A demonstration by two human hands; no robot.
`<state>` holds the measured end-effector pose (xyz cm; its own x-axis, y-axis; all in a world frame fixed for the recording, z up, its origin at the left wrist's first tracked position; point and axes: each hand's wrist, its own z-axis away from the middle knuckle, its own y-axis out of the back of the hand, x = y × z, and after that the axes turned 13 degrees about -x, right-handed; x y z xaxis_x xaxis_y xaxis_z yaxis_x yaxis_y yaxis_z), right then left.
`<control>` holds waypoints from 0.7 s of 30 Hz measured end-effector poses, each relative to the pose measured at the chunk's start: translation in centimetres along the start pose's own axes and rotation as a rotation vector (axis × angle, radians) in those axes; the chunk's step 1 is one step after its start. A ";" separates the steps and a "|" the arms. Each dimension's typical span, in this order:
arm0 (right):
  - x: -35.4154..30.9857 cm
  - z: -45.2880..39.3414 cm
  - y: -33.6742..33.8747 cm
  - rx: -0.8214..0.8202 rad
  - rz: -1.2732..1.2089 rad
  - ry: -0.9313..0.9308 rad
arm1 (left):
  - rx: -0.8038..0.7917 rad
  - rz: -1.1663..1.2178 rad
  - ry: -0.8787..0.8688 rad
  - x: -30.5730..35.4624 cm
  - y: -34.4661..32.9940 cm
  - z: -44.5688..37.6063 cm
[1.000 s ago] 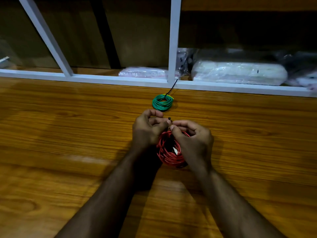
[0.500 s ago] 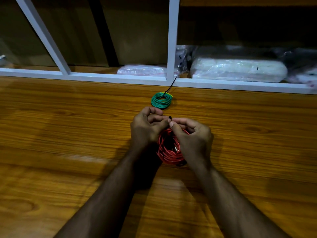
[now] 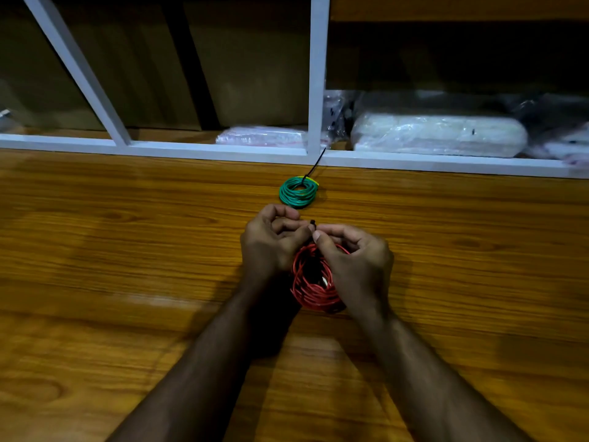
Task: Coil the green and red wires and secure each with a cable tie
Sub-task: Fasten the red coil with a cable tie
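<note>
I see both hands curled tight over the red wire coil (image 3: 314, 282), which lies on the wooden surface (image 3: 127, 250) right beneath them. The left hand (image 3: 271, 240) and right hand (image 3: 355, 266) meet fingertip to fingertip, each grip pinching a small black cable tie (image 3: 312, 222) at the coil's far edge. Both forearms angle inward from below. The red loops look thin, glossy and loosely stacked. The green wire coil (image 3: 298, 192) lies just beyond the hands, a neat small ring with a black tie tail (image 3: 315, 165) pointing toward the white shelf frame (image 3: 315, 90). Plastic-wrapped bundles (image 3: 439, 135) sit on the shelf.
</note>
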<state>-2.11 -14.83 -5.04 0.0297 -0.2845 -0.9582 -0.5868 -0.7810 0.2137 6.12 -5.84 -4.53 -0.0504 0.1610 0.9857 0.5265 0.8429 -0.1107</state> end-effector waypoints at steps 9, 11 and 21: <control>0.1 -0.1 -0.1 0.021 0.017 0.004 | -0.021 -0.005 -0.006 -0.1 0.0 0.0; 0.2 -0.1 -0.1 0.024 0.011 -0.001 | -0.030 -0.008 -0.015 -0.1 0.0 0.1; 0.5 -0.6 0.3 -0.064 -0.079 -0.088 | -0.172 -0.188 -0.072 0.2 0.8 0.1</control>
<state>-1.77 -15.55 -5.29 0.0006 -0.1729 -0.9849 -0.5324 -0.8338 0.1460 6.44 -5.12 -4.38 -0.2180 0.0512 0.9746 0.6385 0.7628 0.1027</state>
